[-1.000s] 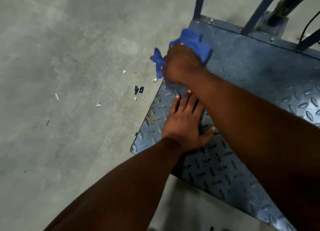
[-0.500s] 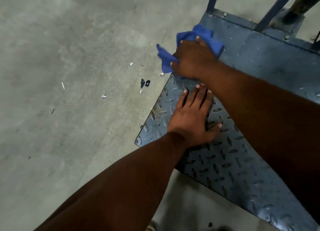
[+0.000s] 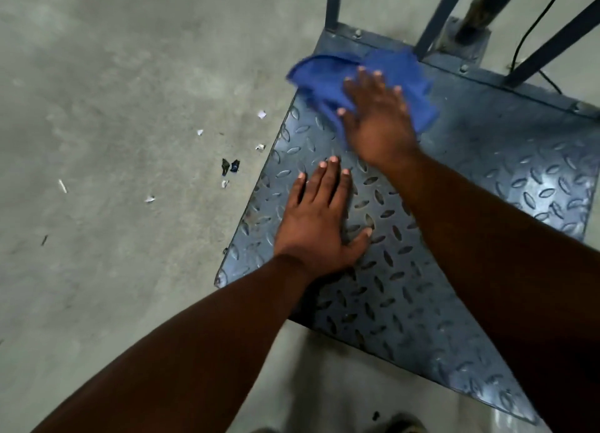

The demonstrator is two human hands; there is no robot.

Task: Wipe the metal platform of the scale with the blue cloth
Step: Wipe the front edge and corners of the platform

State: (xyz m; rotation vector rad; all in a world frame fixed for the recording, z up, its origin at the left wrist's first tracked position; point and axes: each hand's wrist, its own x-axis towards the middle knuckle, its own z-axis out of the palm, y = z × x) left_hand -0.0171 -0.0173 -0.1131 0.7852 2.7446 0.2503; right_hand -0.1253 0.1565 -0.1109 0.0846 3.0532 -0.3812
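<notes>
Cloth (image 3: 399, 72) at far-left corner of platform (image 3: 487, 173), under right hand (image 3: 378, 117), fingers spread flat. Left hand (image 3: 319, 225) braces nearer, fingers straight. Wiping underway; next stroke likely needs pulling toward near edge.

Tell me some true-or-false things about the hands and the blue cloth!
1. The right hand presses the blue cloth onto the platform. True.
2. The left hand grips the cloth too. False: it rests flat on bare metal.
3. Small scraps lie on the floor beside the platform. True.
4. The cloth lies on the floor. False: it is on the platform, near a far corner.
</notes>
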